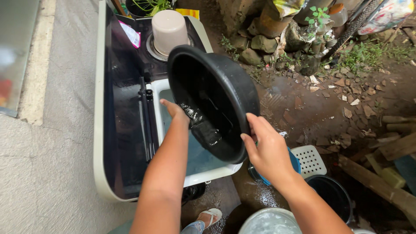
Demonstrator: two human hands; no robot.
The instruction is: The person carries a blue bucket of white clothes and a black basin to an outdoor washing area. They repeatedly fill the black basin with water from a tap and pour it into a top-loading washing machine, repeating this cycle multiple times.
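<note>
Both hands, left hand [175, 110] and right hand [268, 149], grasping tilted black basin [216, 99] over washing machine tub [190, 160]; wet rim, could slip, splash.

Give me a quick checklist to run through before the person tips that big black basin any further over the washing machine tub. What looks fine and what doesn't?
1. Both hands on the rim: ok. The left hand grips the near-left edge of the black basin and the right hand the lower right edge.
2. Basin over the open tub: ok, its lower edge hangs above the water inside.
3. Machine lid out of the way: ok, folded back to the left.
4. Water left in the basin: ok, only a wet sheen shows near the bottom.
5. Footing: not ok, the ground by the sandalled foot is wet.
6. How full the tub is: cannot tell.
</note>
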